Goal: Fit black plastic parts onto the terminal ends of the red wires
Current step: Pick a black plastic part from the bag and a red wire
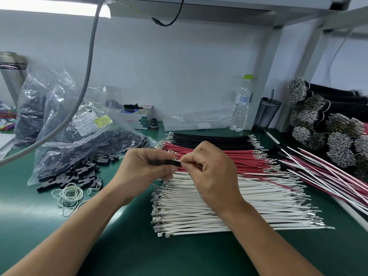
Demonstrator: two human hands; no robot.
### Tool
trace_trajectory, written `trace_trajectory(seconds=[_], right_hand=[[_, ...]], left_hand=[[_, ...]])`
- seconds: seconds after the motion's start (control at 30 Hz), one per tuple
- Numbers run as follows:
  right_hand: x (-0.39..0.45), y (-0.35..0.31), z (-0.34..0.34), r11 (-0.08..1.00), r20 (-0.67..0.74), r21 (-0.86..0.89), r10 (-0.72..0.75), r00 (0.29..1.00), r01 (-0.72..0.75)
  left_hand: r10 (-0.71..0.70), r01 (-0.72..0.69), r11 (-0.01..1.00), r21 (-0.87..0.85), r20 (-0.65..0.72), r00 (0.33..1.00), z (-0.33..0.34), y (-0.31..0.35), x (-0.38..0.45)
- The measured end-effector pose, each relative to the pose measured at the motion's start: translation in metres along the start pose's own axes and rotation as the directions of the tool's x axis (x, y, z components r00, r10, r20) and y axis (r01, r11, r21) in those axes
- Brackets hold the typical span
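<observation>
The left hand (143, 168) pinches a small black plastic part (166, 162) between thumb and curled fingers; the right hand (215, 172), just beside it, pinches the metal terminal end of a thin red wire (264, 179) against that part; beyond both hands lies the flat row of red wires (229, 154) on the green tabletop (129, 246); under the right hand lie white wires (219, 206); left of the left hand, loose black plastic parts (79, 172) spill from a clear bag (79, 136).
</observation>
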State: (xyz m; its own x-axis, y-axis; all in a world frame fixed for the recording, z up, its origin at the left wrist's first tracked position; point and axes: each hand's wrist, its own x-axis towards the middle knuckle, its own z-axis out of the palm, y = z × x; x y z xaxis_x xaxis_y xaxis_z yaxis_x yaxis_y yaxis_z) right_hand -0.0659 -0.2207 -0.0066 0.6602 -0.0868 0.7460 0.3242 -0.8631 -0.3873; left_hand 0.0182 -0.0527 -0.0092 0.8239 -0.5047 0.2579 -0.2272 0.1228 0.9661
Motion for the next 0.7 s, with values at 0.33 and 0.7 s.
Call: trace_trajectory(seconds=[0.33,0.7], right_hand=[[0.000,0.003,-0.009,1.000,0.017,-0.019,0.009,1.000,-0.009],[-0.002,0.008,-0.004,0.961,0.171,0.193,0.167,0.971,-0.199]], left_hand=[[-0.035,0.035,0.998,-0.050,-0.001,0.999,-0.003,0.001,0.002],[-0.014,0.010,0.996,0.090,0.045,0.999,-0.003,0.004,-0.002]])
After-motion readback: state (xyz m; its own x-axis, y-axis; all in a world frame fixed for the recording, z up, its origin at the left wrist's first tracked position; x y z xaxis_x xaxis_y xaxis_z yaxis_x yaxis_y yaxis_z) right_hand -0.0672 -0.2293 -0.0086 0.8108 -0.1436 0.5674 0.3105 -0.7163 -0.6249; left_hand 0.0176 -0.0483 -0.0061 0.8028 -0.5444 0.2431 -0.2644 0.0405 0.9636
